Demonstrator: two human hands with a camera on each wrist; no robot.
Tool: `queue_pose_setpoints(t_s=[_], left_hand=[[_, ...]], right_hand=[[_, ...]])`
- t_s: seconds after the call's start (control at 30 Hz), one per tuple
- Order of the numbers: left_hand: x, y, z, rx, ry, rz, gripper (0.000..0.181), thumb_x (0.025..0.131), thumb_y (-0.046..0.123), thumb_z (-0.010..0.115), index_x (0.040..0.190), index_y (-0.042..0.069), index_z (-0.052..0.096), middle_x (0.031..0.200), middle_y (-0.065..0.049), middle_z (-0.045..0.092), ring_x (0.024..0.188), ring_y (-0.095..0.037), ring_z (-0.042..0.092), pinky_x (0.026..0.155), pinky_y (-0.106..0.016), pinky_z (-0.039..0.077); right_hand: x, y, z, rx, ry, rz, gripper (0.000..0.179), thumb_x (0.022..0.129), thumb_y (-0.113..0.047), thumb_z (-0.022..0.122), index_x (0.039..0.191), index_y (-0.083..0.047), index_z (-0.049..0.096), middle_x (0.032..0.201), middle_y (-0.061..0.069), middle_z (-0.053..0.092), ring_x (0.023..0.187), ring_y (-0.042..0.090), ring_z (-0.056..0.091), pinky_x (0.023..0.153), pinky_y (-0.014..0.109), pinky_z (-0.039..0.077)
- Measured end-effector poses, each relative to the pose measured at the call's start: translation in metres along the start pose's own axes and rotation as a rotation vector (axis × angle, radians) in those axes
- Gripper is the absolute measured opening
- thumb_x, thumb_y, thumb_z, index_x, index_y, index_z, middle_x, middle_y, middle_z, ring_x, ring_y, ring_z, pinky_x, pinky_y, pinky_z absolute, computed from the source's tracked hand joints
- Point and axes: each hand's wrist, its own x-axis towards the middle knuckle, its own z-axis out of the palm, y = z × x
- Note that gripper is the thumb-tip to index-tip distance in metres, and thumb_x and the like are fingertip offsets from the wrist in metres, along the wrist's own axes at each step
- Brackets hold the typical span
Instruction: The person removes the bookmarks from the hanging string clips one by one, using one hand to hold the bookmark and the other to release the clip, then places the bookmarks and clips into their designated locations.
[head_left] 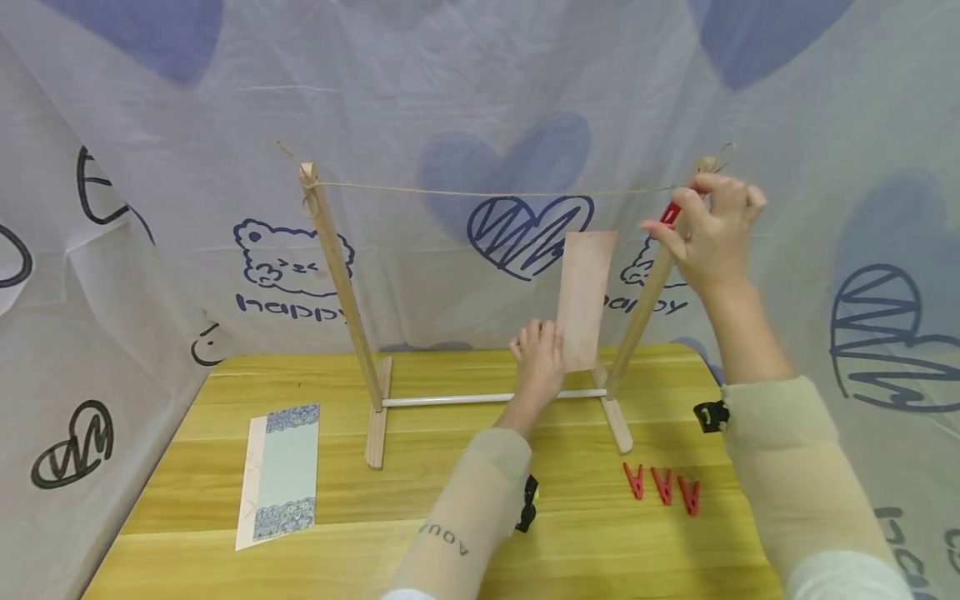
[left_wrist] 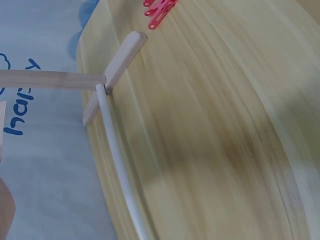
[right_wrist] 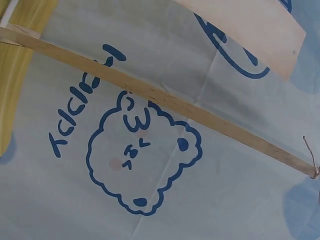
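My left hand [head_left: 538, 365] holds a long pale pink paper card [head_left: 587, 300] by its lower left edge, upright below a thin string [head_left: 465, 194]. A small hole shows near one end of the card [right_wrist: 260, 35] in the right wrist view. Between thumb and fingers, my right hand [head_left: 718, 229] pinches a red clothespin [head_left: 670, 215] near the string's right end. Whether that clothespin touches the string I cannot tell. The string runs between two wooden posts, the left post [head_left: 341, 283] and the right post [head_left: 645, 312].
Three red clothespins [head_left: 662, 486] lie at the right of the wooden table [head_left: 360, 550]. At the left are patterned cards [head_left: 287, 471], partly overlapping. A white rod [head_left: 450, 400] joins the posts low down. Behind hangs a printed cloth [head_left: 405, 100].
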Motion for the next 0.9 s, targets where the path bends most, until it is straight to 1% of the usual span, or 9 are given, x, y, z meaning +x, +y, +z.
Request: queue_pose_setpoints(t_s=[0.23,0.4,0.6,0.7,0.9], left_hand=[[-0.005,-0.008,0.001,-0.003,0.025,0.027,0.027,0.1,0.026,0.026,0.095,0.009,0.047,0.106,-0.007,0.044,0.094,-0.022,0.038,0.089,-0.04,0.022],[-0.008,-0.013,0.0,-0.037,0.047,0.051,0.026,0.1,0.024,0.028,0.092,0.008,0.047,0.105,-0.009,0.045,0.094,-0.024,0.038,0.088,-0.041,0.022],[-0.014,-0.017,-0.002,-0.014,0.081,0.112,0.023,0.099,0.021,0.032,0.089,0.007,0.047,0.102,-0.01,0.046,0.092,-0.025,0.04,0.088,-0.042,0.023],[-0.017,-0.02,-0.004,-0.022,0.091,0.143,0.022,0.099,0.02,0.033,0.088,0.006,0.047,0.101,-0.01,0.046,0.091,-0.025,0.04,0.088,-0.043,0.023],[-0.024,-0.029,-0.004,-0.022,0.132,0.178,0.021,0.098,0.019,0.035,0.087,0.006,0.047,0.099,-0.011,0.047,0.089,-0.026,0.042,0.087,-0.043,0.024]], right_hand=[[-0.011,0.001,-0.002,-0.01,-0.054,-0.025,0.064,0.08,-0.066,0.046,0.081,-0.002,0.052,0.095,0.019,0.048,0.091,0.035,0.041,0.082,0.052,0.017],[-0.019,0.002,-0.003,-0.003,-0.075,-0.046,0.061,0.083,-0.062,0.047,0.081,-0.002,0.052,0.096,0.019,0.047,0.089,0.036,0.04,0.08,0.054,0.016],[-0.03,0.001,-0.007,-0.007,-0.132,-0.058,0.057,0.086,-0.056,0.05,0.085,0.0,0.054,0.099,0.02,0.048,0.091,0.037,0.041,0.08,0.054,0.017],[-0.037,0.0,-0.008,-0.009,-0.16,-0.061,0.056,0.087,-0.055,0.049,0.086,0.001,0.054,0.1,0.02,0.048,0.092,0.037,0.04,0.08,0.055,0.017],[-0.052,0.0,-0.007,-0.003,-0.159,-0.056,0.057,0.087,-0.056,0.047,0.084,0.0,0.053,0.098,0.02,0.048,0.091,0.038,0.041,0.078,0.055,0.018]])
